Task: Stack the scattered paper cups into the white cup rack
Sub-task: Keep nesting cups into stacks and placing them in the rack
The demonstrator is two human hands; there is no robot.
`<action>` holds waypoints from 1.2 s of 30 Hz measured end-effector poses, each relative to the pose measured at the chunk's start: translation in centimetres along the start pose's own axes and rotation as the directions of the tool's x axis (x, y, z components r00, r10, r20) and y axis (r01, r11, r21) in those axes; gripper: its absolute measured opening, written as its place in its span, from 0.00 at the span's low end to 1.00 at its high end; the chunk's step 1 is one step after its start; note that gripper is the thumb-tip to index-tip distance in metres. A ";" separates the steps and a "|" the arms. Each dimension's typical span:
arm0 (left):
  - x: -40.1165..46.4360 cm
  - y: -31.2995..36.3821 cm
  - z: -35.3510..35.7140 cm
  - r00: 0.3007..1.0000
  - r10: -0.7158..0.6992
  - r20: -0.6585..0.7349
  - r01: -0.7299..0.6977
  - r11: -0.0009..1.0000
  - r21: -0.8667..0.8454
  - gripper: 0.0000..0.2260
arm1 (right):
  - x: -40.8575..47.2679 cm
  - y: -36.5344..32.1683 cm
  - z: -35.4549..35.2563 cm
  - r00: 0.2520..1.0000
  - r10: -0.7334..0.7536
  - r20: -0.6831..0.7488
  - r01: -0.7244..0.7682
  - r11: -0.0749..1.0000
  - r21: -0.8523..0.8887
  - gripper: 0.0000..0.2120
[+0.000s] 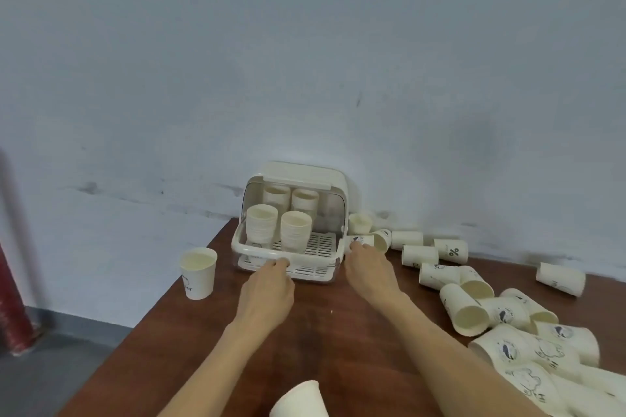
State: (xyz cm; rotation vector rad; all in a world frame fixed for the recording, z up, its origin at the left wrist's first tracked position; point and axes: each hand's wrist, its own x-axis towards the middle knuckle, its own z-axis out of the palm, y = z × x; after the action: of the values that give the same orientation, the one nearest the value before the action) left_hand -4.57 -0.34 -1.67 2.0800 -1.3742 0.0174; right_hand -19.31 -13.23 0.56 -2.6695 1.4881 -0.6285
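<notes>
Both hands reach to the front of the white cup rack (288,249) at the far edge of the brown table (210,332).

The left hand (267,284) lies palm down, fingers curled over the rack's front rim. The right hand (367,267) stretches to the rack's right front corner, fingertips touching a lying cup (362,240); whether it pinches that cup cannot be told. Inside the rack stand four stacks of nested cream cups (261,223), mouths up, two in front and two behind; its right part shows bare slatted floor. The scattered paper cups (467,310) lie mostly on their sides to the right, some printed. One upright cup (199,272) stands left of the rack, and another (299,399) sits at the near edge.
</notes>
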 end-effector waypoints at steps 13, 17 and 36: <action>-18.5 1.3 -6.0 0.894 -0.268 0.360 0.275 0.961 0.032 0.20 | -6.1 -0.1 -1.2 1.000 0.006 -0.023 -0.006 1.000 0.024 0.12; -18.9 1.1 -5.8 0.905 -0.279 0.321 0.283 0.958 0.035 0.18 | -7.9 -0.3 -1.5 1.000 0.000 -0.019 0.000 1.000 0.022 0.11; -15.5 4.6 -3.6 0.990 -0.087 0.112 0.098 0.991 -0.090 0.10 | -9.9 4.7 -3.0 0.999 0.042 -0.007 -0.042 0.999 -0.003 0.11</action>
State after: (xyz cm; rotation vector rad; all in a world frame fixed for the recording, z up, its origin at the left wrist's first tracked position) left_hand -14.23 13.10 -1.84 2.0882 -1.3129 -0.1991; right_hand -28.80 -7.14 -0.95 -2.6341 1.5433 -0.6337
